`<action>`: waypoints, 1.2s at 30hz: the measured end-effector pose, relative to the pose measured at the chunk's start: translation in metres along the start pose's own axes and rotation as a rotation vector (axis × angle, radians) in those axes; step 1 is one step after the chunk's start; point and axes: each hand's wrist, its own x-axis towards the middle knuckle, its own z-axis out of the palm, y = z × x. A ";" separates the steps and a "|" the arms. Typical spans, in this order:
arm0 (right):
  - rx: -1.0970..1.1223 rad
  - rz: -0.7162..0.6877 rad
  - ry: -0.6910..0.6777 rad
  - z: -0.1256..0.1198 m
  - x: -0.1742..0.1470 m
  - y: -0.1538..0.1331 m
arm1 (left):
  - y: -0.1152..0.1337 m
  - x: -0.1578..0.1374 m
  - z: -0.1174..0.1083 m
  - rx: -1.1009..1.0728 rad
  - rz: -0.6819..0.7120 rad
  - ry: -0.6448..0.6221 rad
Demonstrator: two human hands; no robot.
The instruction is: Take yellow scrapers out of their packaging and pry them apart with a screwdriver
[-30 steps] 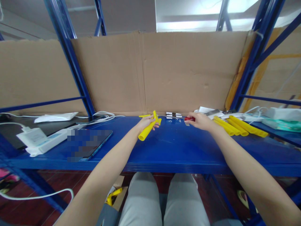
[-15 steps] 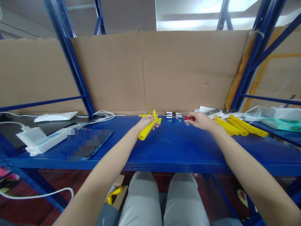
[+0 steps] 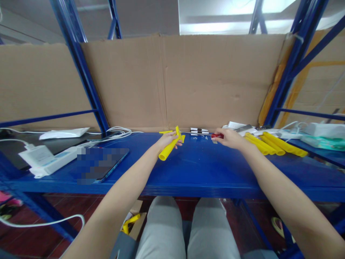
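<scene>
At the left, a white rectangular power strip (image 3: 60,160) is lying on the blue metal shelf (image 3: 205,167), and a dark, flat rectangular device (image 3: 114,165) is resting just beside the shelf's front edge. Below that edge, an open brown cardboard box (image 3: 139,226) is standing near the left knee and is containing a bent yellow tubular piece (image 3: 130,221). The left hand (image 3: 169,140) is curling partly closed around a yellow plastic tube with a crosswise end (image 3: 167,150), which it is holding tilted over the rear of the shelf. Bare blue surface is running between the forearms to the front edge, while a tall brown cardboard panel (image 3: 202,82) is bounding the back. Slim white-and-black pens (image 3: 198,130) are lying near that panel. The right hand (image 3: 228,138) is closing its fingers on a red-handled tool (image 3: 217,136). Just beyond, loose yellow plastic tubes (image 3: 273,144) are lying side by side.
</scene>
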 end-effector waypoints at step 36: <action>-0.160 0.016 0.095 0.004 0.001 -0.024 | 0.003 -0.003 -0.016 0.360 0.503 0.116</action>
